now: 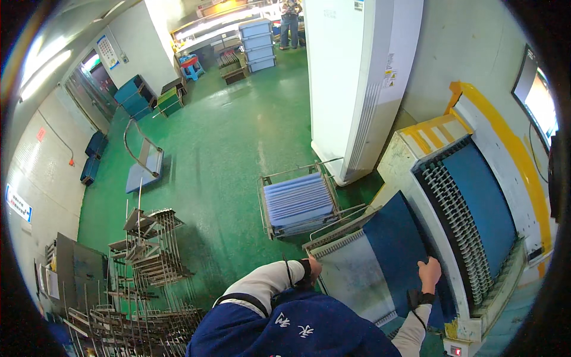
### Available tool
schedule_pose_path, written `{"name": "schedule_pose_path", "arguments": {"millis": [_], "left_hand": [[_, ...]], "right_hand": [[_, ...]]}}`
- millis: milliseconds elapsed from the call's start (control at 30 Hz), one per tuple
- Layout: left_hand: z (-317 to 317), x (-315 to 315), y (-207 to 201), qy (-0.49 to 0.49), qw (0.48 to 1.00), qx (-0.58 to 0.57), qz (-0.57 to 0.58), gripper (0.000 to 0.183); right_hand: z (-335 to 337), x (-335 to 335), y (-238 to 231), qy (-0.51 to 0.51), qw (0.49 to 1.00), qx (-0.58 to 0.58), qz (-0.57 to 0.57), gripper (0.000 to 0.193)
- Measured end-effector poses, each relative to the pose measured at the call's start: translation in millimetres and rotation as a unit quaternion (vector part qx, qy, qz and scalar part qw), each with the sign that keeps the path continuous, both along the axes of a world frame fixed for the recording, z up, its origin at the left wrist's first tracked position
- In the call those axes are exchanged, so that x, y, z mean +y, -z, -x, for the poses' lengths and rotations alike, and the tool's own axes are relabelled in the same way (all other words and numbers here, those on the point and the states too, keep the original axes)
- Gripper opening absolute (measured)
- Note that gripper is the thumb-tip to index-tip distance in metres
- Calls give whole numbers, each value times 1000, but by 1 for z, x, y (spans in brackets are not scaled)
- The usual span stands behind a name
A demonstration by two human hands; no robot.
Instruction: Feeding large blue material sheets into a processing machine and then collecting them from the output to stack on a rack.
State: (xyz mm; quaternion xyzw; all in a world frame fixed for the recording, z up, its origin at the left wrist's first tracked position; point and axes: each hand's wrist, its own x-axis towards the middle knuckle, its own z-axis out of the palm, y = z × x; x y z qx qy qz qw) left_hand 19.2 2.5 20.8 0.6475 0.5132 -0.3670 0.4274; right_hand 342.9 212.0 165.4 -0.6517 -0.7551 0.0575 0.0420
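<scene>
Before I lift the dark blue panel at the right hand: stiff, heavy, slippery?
The dark blue panel is probably fairly stiff: no obvious sag shows. Likely light for its size, since it looks thin. Perhaps slippery: its face looks smooth.

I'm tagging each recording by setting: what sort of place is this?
Probably a factory workshop: a roller machine stands beside the dark blue panel in the right hand, metal racks stand at lower left, and pale blue bins are stacked at the back.

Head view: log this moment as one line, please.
left hand: at slotted rack edge | right hand: holding dark-blue panel edge | roller conveyor: right side, bearing another blue panel
</scene>
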Motion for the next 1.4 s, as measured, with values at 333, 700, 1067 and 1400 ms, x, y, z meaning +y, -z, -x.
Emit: {"name": "schedule_pose_path", "arguments": {"millis": [333,700,1067,1400], "left_hand": [[-5,2,60,42,993,87,66,64],[-2,-5,43,4,998,48,-38,57],[3,-6,6,-29,997,-24,-62,65],[-1,-8,25,-7,997,16,-79,64]], "right_hand": [[10,-4,-11,0,1000,7,11,33],[7,-2,-7,-7,1000,9,-23,33],[0,0,-5,3,1000,3,-7,33],[7,-3,-14,13,1000,-15,-4,34]]}}
